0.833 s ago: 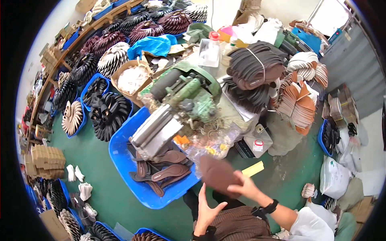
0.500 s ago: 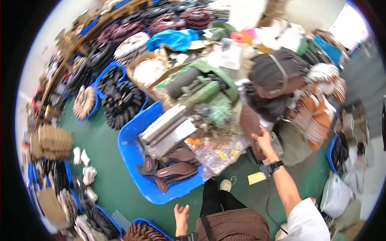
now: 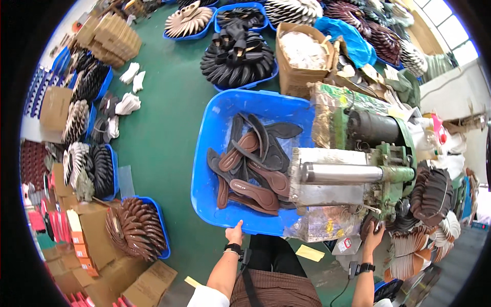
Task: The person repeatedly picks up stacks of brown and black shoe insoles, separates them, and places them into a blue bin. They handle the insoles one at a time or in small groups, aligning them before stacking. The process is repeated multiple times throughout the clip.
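Note:
My left hand (image 3: 234,234) is at the front rim of a large blue plastic tub (image 3: 202,169), its fingers closed on the edge. Inside the tub lies a loose heap of brown and dark insoles (image 3: 254,193), some brown side up, some showing dark undersides. To the right of the tub stands a green machine (image 3: 391,176) with a shiny metal roller (image 3: 340,173). Below the machine's right end, my right hand (image 3: 374,238) is closed on a dark brown insole (image 3: 365,225), partly hidden by the machine and fingers.
A tied dark bundle (image 3: 431,197) and stacked white and orange-brown insoles (image 3: 409,250) stand at the right. A cardboard box (image 3: 302,61) is behind the tub. More blue tubs of insoles (image 3: 137,227) and cartons (image 3: 110,38) stand on the green floor. A yellow paper (image 3: 310,253) lies near my feet.
The view has swung left, so tub and machine appear further right. My left hand, open in the air before, has come to the tub's rim. My right hand still holds a brown insole.

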A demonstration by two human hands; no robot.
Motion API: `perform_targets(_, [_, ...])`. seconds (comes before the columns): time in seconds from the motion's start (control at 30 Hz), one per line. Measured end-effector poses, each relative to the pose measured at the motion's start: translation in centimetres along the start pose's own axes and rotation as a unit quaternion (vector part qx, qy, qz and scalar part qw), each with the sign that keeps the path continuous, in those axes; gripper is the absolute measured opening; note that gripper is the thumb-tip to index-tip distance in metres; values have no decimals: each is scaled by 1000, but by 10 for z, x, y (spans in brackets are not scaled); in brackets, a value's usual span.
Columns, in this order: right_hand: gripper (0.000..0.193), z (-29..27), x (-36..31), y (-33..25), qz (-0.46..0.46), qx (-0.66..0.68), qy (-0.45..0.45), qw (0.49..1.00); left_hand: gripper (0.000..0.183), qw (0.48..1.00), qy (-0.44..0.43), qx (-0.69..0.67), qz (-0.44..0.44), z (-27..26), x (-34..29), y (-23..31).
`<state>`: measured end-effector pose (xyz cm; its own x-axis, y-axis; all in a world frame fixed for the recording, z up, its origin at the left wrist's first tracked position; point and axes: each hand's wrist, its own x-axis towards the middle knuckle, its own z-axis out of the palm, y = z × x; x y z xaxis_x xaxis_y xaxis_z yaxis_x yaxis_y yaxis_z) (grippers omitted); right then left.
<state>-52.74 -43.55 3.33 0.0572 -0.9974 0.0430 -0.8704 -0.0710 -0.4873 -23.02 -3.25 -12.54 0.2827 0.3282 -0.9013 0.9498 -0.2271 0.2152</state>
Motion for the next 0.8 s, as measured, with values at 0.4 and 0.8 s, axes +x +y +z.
perform_targets(0.4, [65, -20, -51, -6, -102, 0, -125, 987, 23, 950, 126, -185, 217, 9, -31, 4])
perform_targets(0.8, [79, -35, -33, 33, -141, 3, -186, 972, 17, 945, -246, -177, 123, -63, -76, 15])
